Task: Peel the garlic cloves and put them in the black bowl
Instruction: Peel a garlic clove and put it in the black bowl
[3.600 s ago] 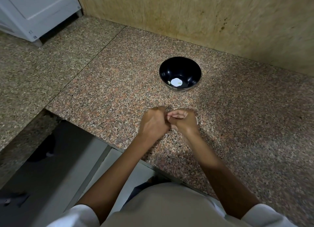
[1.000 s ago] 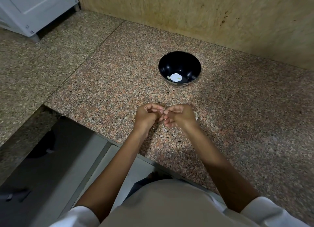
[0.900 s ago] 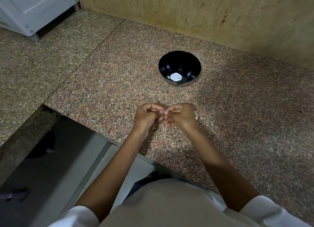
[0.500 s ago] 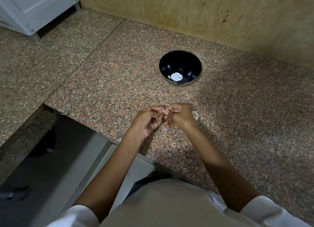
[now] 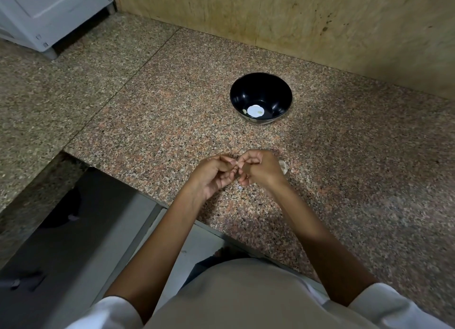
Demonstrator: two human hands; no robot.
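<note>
A kitchen, by the look of it: a speckled granite counter (image 5: pixel 172 121) carries the black bowl (image 5: pixel 261 89), a beige tiled wall (image 5: pixel 320 20) rises close behind the bowl, and a white appliance (image 5: pixel 49 11) stands on the stone well to the bowl's left, toward the back

We see a dim, warm picture. The brightest part is the counter (image 5: pixel 172 121) around the bowl (image 5: pixel 280 94), so the light seems to come from above. The corners get darker. A white spot in the bowl may be shine; we cannot tell. Soft shadows lie under the left hand (image 5: pixel 211 178) and right hand (image 5: pixel 261 171). The middle looks sharp, but the clove (image 5: pixel 235 163) pinched between both hands is too small to see well. Straight lines bend near the edges.
</note>
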